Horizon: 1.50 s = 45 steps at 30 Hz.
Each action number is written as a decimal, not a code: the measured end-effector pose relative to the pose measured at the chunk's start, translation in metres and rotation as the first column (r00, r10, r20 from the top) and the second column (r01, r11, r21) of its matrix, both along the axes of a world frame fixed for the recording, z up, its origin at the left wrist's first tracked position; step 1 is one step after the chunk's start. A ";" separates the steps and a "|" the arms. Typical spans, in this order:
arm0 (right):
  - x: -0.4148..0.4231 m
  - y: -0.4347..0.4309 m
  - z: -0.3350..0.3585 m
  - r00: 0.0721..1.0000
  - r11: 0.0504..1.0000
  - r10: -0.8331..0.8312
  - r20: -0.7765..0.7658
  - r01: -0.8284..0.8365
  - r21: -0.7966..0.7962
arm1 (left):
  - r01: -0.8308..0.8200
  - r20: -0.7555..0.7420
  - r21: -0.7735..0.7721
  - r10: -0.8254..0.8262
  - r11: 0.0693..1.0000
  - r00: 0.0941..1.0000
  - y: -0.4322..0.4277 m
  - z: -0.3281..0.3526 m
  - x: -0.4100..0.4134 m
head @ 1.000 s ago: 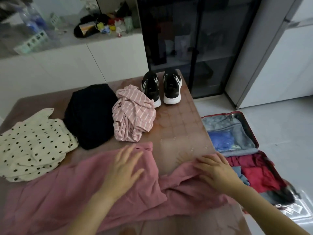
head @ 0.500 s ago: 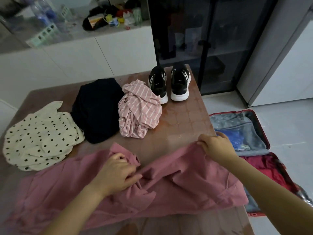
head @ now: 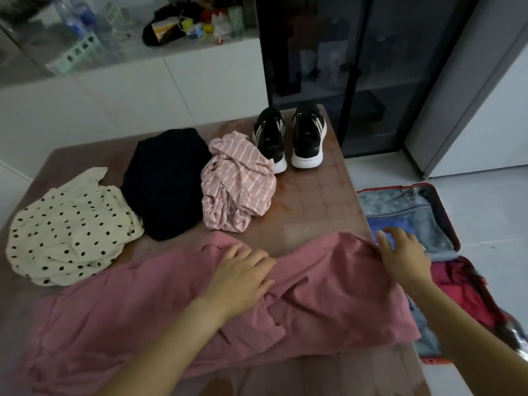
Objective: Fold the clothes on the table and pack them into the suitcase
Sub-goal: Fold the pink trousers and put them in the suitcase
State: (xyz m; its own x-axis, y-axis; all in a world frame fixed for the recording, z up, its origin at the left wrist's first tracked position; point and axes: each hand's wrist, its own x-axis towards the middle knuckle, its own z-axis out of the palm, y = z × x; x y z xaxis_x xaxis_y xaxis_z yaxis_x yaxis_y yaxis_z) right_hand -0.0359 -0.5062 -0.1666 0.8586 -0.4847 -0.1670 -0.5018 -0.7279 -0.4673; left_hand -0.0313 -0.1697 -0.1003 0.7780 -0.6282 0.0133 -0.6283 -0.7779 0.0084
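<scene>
A large dusty-pink garment (head: 143,324) lies spread across the near side of the brown table (head: 320,201). My left hand (head: 243,278) rests on its middle with relaxed fingers, over a bunched fold. At the garment's upper right corner, by the table's right edge, my right hand (head: 403,255) lies with fingers spread. The open red suitcase (head: 445,218) sits on the floor to the right, holding red and blue-grey clothes.
Behind the pink garment lie a cream polka-dot garment (head: 65,230), a black garment (head: 165,184) and a crumpled pink striped one (head: 237,190). Black sneakers (head: 308,135) stand at the table's far right corner. A dark glass cabinet (head: 357,67) stands behind.
Both hands gripped the pink cloth and drew its right part up onto the table; now the fingers have relaxed and both hands lie on the flatter garment.
</scene>
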 end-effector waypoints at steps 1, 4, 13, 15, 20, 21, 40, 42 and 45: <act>-0.012 -0.008 -0.003 0.996 0.994 -0.073 -0.047 0.076 0.077 | -0.018 -0.042 0.004 0.018 1.000 0.999 -0.015 0.000 0.008; -0.054 -0.025 -0.015 0.963 0.956 -0.177 -0.202 0.217 0.197 | -0.094 -0.272 0.011 0.093 0.996 0.958 -0.054 -0.007 0.035; -0.131 -0.006 -0.021 0.825 0.609 -0.428 -0.369 0.565 0.557 | -0.080 -0.469 -0.161 -0.005 0.984 0.883 -0.094 -0.040 0.070; -0.132 -0.002 -0.012 0.803 0.533 -0.518 -0.294 0.572 0.623 | -0.109 -0.472 -0.236 -0.016 0.966 0.881 -0.091 -0.037 0.073; -0.125 -0.010 0.007 0.697 0.418 -0.715 -0.048 0.482 0.770 | -0.173 -0.382 -0.297 0.049 0.939 0.923 -0.077 -0.023 0.094; -0.123 -0.012 0.008 0.681 0.416 -0.733 -0.003 0.451 0.790 | -0.193 -0.369 -0.309 0.070 0.931 0.927 -0.076 -0.022 0.098; -0.079 -0.046 -0.047 0.525 0.119 -0.833 -0.176 0.480 0.869 | -0.129 -0.576 -0.233 -0.030 0.964 0.817 -0.245 -0.049 0.122; -0.077 -0.056 -0.048 0.513 0.145 -0.849 -0.126 0.455 0.879 | -0.138 -0.527 -0.299 -0.043 0.944 0.849 -0.251 -0.048 0.129; -0.074 -0.065 -0.049 0.562 0.174 -0.818 -0.127 0.452 0.875 | -0.156 -0.478 -0.317 -0.015 0.935 0.878 -0.243 -0.050 0.135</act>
